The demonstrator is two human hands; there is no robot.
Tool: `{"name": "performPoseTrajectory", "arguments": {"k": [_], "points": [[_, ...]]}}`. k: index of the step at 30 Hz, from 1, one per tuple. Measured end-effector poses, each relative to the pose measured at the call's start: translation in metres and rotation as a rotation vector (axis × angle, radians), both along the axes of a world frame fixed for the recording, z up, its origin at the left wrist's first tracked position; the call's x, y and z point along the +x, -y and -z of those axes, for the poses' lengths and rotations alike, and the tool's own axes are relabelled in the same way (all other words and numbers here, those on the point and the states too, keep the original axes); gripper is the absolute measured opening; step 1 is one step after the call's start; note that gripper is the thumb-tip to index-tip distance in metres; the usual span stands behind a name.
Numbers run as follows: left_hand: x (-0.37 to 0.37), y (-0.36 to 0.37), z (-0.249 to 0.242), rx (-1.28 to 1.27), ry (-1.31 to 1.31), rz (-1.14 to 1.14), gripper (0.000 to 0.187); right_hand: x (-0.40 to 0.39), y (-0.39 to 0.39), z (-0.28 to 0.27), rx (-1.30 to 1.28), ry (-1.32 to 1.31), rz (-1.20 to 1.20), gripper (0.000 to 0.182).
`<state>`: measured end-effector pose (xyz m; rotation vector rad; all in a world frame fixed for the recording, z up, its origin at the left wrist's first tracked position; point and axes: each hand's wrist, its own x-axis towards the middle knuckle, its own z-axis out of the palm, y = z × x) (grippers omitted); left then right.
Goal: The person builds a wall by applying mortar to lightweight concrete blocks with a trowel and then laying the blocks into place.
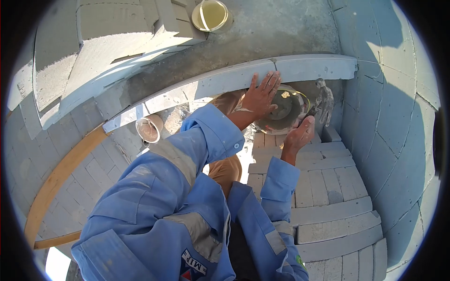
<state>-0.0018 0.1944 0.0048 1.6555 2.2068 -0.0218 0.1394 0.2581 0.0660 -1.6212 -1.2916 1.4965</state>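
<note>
My left hand [259, 100] lies palm down with fingers spread. Its fingertips rest against the long row of pale grey blocks [225, 76]. Just right of it stands a round bucket [280, 127] holding wet grey mortar [287, 108], with a thin yellowish handle over one side. At the bucket's near right rim is my right hand [298, 136], its fingers curled closed; what they grip is hidden. A mortar-caked grey glove [323, 103] lies beyond that hand, right of the bucket.
Stacked blocks [333, 210] fill the lower right, beside a block wall [398, 107]. More blocks [112, 33] stand upper left. A pale bucket [216, 16] is at the top; a smaller bucket [149, 128] sits left of my arm. A curved wooden board [61, 173] runs down the left.
</note>
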Motion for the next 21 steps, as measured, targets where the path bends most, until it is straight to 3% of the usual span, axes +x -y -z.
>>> {"name": "performPoseTrajectory", "arguments": {"k": [1, 4, 6, 8, 9, 15, 21], "points": [[-0.001, -0.002, 0.001, 0.007, -0.002, 0.009, 0.098, -0.003, 0.000, 0.000, 0.124, 0.021, 0.008, 0.052], [0.003, -0.006, -0.003, -0.046, -0.047, 0.001, 0.099, -0.017, 0.002, 0.016, 0.183, -0.104, 0.139, 0.052], [0.002, -0.006, -0.005, -0.054, -0.054, 0.008, 0.098, -0.017, -0.001, 0.049, 0.171, -0.066, 0.086, 0.055], [0.004, -0.004, -0.002, -0.053, -0.059, 0.012, 0.098, -0.028, -0.010, 0.069, 0.274, 0.406, -0.289, 0.056], [0.004, -0.003, 0.002, -0.028, -0.086, 0.017, 0.096, -0.030, -0.008, 0.065, 0.249, 0.465, -0.331, 0.056], [0.007, -0.001, 0.009, 0.045, -0.109, 0.018, 0.085, -0.030, -0.013, 0.055, 0.072, 0.388, -0.267, 0.056], [0.003, -0.003, 0.003, 0.012, -0.078, 0.024, 0.075, -0.019, -0.004, 0.033, 0.136, 0.206, -0.207, 0.052]]}}
